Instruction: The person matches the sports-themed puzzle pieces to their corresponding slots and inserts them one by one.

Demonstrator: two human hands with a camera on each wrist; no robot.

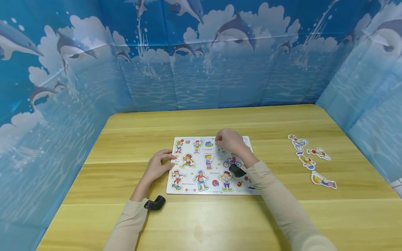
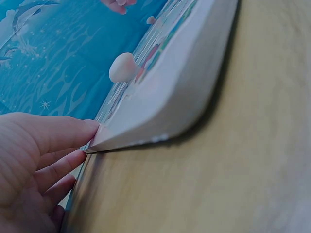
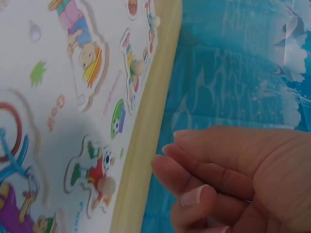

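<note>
A white puzzle board (image 1: 207, 167) printed with sporting children lies flat in the middle of a wooden desk (image 1: 220, 216), ringed by a blue dolphin-print backdrop (image 1: 201, 69). The left hand (image 1: 158, 167) rests at the board's left edge, fingers straight and relaxed, fingertips touching a corner. The right hand (image 1: 230, 141) hovers over the far right part of the board, fingers curled inward; whether they pinch a piece or its knob cannot be told. Four loose puzzle pieces (image 1: 309, 162) lie well apart on the right of the desk. Risk, as a judgement: with only light fingertip contact from the left hand, the board could slide or tilt if a snug piece is pulled or pressed, unseating neighbouring pieces.
</note>
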